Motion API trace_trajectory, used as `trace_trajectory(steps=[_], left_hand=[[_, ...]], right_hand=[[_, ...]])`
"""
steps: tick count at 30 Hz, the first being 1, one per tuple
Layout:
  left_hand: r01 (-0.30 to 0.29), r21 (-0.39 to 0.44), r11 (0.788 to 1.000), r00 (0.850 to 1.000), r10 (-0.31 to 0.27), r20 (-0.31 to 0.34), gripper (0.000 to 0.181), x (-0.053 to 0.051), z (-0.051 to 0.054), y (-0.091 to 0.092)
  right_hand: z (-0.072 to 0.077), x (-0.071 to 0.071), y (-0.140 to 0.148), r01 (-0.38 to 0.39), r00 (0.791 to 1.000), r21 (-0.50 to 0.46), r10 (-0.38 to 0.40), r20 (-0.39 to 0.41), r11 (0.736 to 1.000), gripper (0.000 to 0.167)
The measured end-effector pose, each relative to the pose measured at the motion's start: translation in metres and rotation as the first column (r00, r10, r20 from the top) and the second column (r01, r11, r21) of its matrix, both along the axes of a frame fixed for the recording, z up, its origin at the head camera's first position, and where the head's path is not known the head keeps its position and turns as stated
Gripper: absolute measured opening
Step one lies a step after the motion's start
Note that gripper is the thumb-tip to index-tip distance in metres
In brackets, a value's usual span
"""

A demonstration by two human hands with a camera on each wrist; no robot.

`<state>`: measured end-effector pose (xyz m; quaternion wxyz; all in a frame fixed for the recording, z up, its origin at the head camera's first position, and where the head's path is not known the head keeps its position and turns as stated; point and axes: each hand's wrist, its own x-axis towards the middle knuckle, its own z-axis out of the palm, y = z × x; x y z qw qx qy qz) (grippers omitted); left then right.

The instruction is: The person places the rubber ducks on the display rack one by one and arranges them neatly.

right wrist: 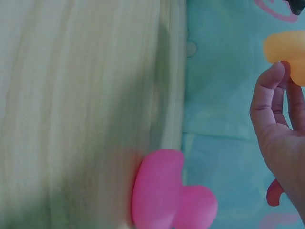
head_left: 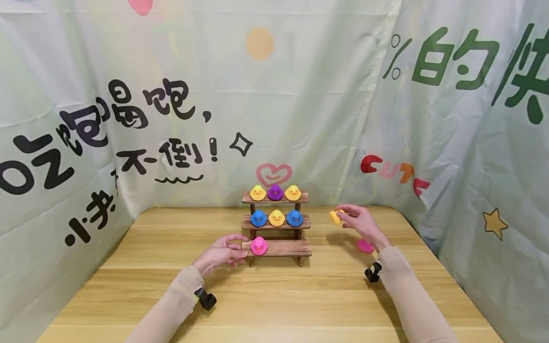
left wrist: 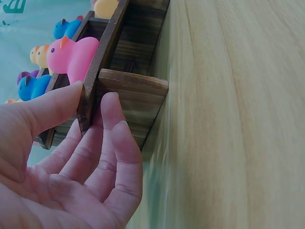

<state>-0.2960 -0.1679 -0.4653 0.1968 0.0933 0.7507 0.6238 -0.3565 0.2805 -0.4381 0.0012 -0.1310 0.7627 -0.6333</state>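
A three-tier wooden display stand (head_left: 283,248) stands on the table. My left hand (head_left: 224,251) grips the left end of its bottom tier, thumb at the upper edge and fingers below, beside a pink rubber duck (left wrist: 74,57). To the right of the stand, my right hand (head_left: 359,221) pinches a yellow rubber duck (head_left: 336,217) above the table. Another pink rubber duck (right wrist: 159,191) lies on the table beneath the right forearm, partly hidden in the head view. The middle tier bears a blue duck (head_left: 259,218), a yellow duck (head_left: 276,218) and another blue duck (head_left: 294,218).
On the top tier sit a yellow duck (head_left: 258,193), a purple duck (head_left: 275,192) and a second yellow duck (head_left: 293,193). The wooden table (head_left: 274,300) reaches back to a printed cloth backdrop (head_left: 300,119), which also hangs along both sides.
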Motion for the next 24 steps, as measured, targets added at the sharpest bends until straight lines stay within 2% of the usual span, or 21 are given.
trace_trajectory(steps=[4, 9, 12, 19, 24], left_hand=[[0.001, 0.002, 1.000, 1.000, -0.001, 0.002, 0.055, 0.000, -0.001, 0.000], [0.006, 0.004, 1.000, 1.000, -0.006, -0.002, 0.055, 0.000, 0.000, -0.001], [0.008, 0.003, 1.000, 1.000, -0.008, -0.004, 0.055, 0.000, 0.000, -0.001], [0.017, 0.005, 1.000, 1.000, -0.017, -0.010, 0.054, 0.000, 0.000, -0.001], [0.022, 0.013, 1.000, 1.000, -0.022, -0.015, 0.054, 0.001, 0.000, -0.001]], right_hand=[[0.002, 0.001, -0.004, -0.008, 1.000, 0.009, 0.008, -0.017, 1.000, 0.028], [0.005, 0.004, -0.011, -0.066, 0.998, 0.013, 0.066, -0.024, 0.998, 0.045], [0.005, 0.006, -0.013, -0.099, 0.995, 0.024, 0.100, -0.026, 0.995, 0.044], [0.003, 0.011, -0.019, -0.115, 0.992, 0.035, 0.116, -0.057, 0.993, 0.043], [0.003, 0.016, -0.024, -0.142, 0.988, 0.002, 0.141, -0.061, 0.990, 0.042]])
